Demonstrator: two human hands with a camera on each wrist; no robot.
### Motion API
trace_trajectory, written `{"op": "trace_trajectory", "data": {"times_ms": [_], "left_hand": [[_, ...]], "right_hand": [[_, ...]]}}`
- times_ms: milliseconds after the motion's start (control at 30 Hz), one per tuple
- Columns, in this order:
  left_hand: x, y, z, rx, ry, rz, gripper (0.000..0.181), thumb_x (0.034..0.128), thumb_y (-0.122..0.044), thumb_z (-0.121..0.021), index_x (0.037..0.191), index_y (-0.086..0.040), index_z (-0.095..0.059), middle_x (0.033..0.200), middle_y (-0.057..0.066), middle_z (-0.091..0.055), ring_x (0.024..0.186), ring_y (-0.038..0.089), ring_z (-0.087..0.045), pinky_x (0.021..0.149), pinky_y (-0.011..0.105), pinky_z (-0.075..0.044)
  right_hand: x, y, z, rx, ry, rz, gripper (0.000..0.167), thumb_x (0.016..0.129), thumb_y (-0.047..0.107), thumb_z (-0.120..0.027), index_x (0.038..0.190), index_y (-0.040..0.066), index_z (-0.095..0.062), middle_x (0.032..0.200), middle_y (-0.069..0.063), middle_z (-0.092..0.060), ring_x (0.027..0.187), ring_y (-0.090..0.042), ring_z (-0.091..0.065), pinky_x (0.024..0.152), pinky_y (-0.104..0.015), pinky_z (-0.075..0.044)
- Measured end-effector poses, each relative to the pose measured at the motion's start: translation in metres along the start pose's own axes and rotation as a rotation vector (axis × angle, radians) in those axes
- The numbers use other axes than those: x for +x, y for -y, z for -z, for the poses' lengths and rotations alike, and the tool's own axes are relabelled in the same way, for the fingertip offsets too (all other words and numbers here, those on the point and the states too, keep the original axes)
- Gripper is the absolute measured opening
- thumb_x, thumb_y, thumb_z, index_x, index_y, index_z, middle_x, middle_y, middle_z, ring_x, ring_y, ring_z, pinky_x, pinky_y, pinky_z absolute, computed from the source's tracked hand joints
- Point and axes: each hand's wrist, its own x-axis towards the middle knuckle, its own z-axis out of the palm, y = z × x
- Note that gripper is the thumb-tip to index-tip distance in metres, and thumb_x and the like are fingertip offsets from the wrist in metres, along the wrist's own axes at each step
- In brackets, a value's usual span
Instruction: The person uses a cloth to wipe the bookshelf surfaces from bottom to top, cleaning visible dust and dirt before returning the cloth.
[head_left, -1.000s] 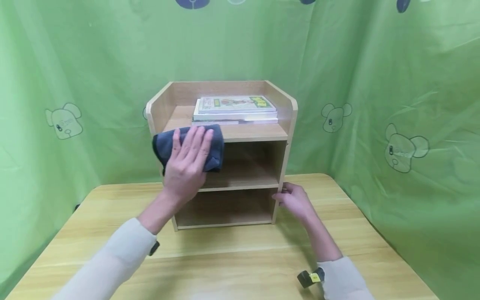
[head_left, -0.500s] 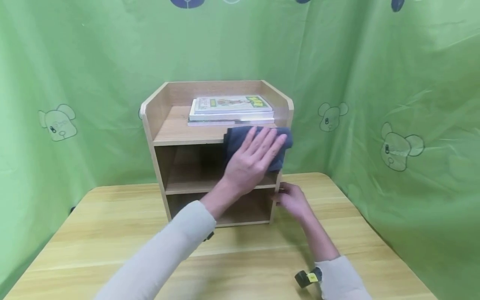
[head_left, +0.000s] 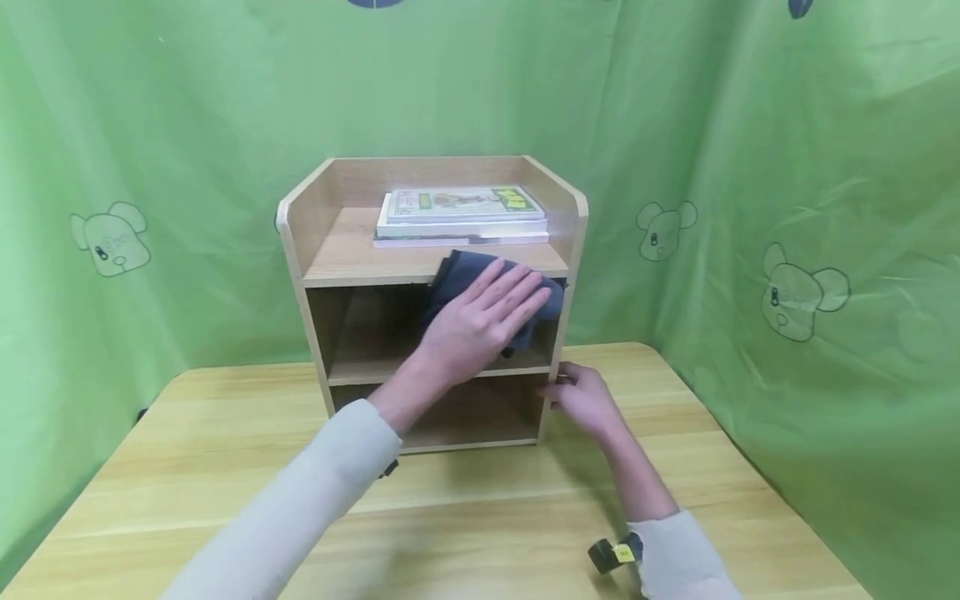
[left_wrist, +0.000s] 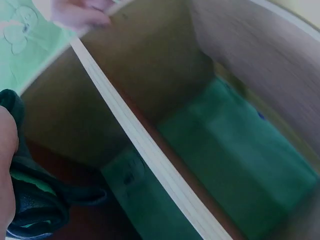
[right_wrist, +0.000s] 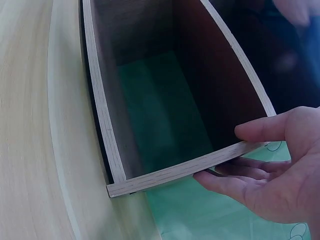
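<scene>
A dark blue-grey cloth (head_left: 453, 278) lies beneath my left hand (head_left: 468, 329), whose fingers are straight over it, at the right part of the upper opening of a wooden shelf (head_left: 360, 280). The cloth (left_wrist: 37, 200) hangs in folds beside that hand (left_wrist: 6, 165) in the left wrist view. My right hand (head_left: 588, 402) holds the shelf's right side panel near the middle board. In the right wrist view, this hand (right_wrist: 280, 172) has its thumb inside the panel's front edge and its fingers outside. Fingertips behind the panel are partly hidden.
A stack of books (head_left: 465, 207) lies on the shelf's top, inside the raised rim. The shelf stands on a light wooden table (head_left: 480, 533). Green curtains (head_left: 810, 167) with bear drawings hang behind and at both sides.
My left hand and the cloth moved right across the shelf front, then slightly back left and down. My right hand keeps its hold on the side panel.
</scene>
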Motion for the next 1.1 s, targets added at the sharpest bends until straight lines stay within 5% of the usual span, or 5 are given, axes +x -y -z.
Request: {"op": "trace_trajectory", "data": {"times_ms": [300,567,900,1100], "left_hand": [[-0.059,0.04,0.033,-0.048,-0.032,0.066,0.042,0.1004,-0.006,-0.047,0.14,-0.004,-0.06,0.141,0.015,-0.061,0.133,0.032,-0.058,0.119,0.047,-0.037],[-0.107,0.064,0.064,-0.038,-0.065,0.202,0.05,0.0881,0.001,-0.059,0.138,-0.005,-0.062,0.136,0.017,-0.065,0.128,0.036,-0.061,0.116,0.06,-0.035],[-0.102,0.044,0.052,-0.073,-0.141,0.411,0.065,0.0745,0.007,-0.066,0.138,-0.003,-0.061,0.134,0.018,-0.066,0.129,0.038,-0.06,0.117,0.064,-0.031],[-0.082,0.025,0.035,-0.066,-0.145,0.412,0.064,0.0776,0.001,-0.07,0.14,-0.002,-0.059,0.137,0.02,-0.064,0.131,0.039,-0.058,0.116,0.069,-0.027]], "right_hand": [[-0.002,-0.002,0.002,-0.004,0.024,-0.027,0.062,0.093,0.015,-0.064,0.146,-0.008,-0.044,0.134,-0.031,-0.06,0.117,-0.043,-0.065,0.103,-0.052,-0.051],[-0.003,0.001,0.001,-0.009,0.039,-0.032,0.065,0.094,0.017,-0.063,0.149,-0.008,-0.04,0.138,-0.032,-0.057,0.122,-0.046,-0.061,0.106,-0.053,-0.049],[-0.001,0.0,-0.002,-0.034,0.036,-0.039,0.066,0.093,0.018,-0.064,0.149,-0.007,-0.041,0.138,-0.031,-0.058,0.115,-0.042,-0.066,0.105,-0.054,-0.05],[-0.001,-0.001,-0.001,-0.04,0.022,-0.045,0.065,0.093,0.017,-0.064,0.149,-0.007,-0.041,0.137,-0.03,-0.059,0.115,-0.041,-0.066,0.104,-0.053,-0.05]]}}
